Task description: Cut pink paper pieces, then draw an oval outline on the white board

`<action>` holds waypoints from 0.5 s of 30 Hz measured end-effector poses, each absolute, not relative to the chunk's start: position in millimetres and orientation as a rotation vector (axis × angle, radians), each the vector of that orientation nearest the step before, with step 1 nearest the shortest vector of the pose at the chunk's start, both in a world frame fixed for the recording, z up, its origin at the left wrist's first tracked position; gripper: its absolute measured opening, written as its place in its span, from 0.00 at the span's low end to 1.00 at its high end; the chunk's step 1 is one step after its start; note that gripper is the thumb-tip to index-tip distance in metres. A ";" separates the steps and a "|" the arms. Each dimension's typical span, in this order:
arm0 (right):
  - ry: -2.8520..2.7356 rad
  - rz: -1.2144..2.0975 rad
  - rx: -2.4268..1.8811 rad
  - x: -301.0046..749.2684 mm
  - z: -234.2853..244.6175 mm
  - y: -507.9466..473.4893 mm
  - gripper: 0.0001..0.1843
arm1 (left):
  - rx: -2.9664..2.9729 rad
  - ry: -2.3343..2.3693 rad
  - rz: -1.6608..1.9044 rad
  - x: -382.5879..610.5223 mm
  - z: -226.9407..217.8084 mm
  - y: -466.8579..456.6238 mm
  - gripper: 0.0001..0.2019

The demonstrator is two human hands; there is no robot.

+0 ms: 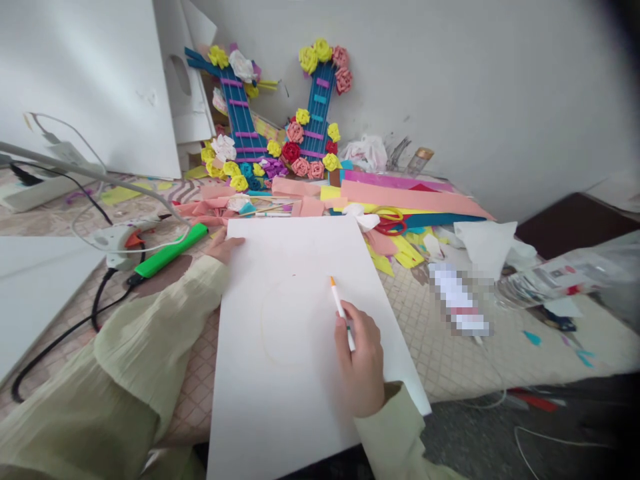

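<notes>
A large white board (280,413) lies before me, reaching past the table's front edge. Its surface bears a faint pale curved line and a small dark mark. My left hand (225,248) grips the board's upper left edge, one finger on top; the other fingers are partly hidden. Between the thumb and fingers of my right hand (361,353) is a white marker (337,300) with an orange tip. The tip points away from me, over the right half of the board; I cannot tell whether it touches.
Two blue cut-outs with paper flowers, one a letter U-like pair (315,113), lean on the wall. Behind the board lie coloured paper strips (410,193) and red-yellow scissors (390,220). At left are a green-handled tool (173,250) and cables; at right, a plastic bottle (555,277).
</notes>
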State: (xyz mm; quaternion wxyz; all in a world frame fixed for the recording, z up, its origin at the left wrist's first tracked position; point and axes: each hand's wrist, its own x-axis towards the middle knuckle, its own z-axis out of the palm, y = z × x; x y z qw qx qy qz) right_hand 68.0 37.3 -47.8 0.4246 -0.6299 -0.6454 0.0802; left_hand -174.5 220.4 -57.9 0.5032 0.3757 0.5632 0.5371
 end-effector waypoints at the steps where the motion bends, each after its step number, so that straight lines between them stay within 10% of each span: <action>1: -1.607 0.203 -1.590 69.0 -48.3 37.2 0.14 | 0.901 1.372 1.290 -173.7 -56.6 219.8 0.13; 15: -1.116 0.544 -1.548 106.2 -35.3 9.8 0.16 | 0.879 1.350 1.256 -181.8 -58.6 230.8 0.17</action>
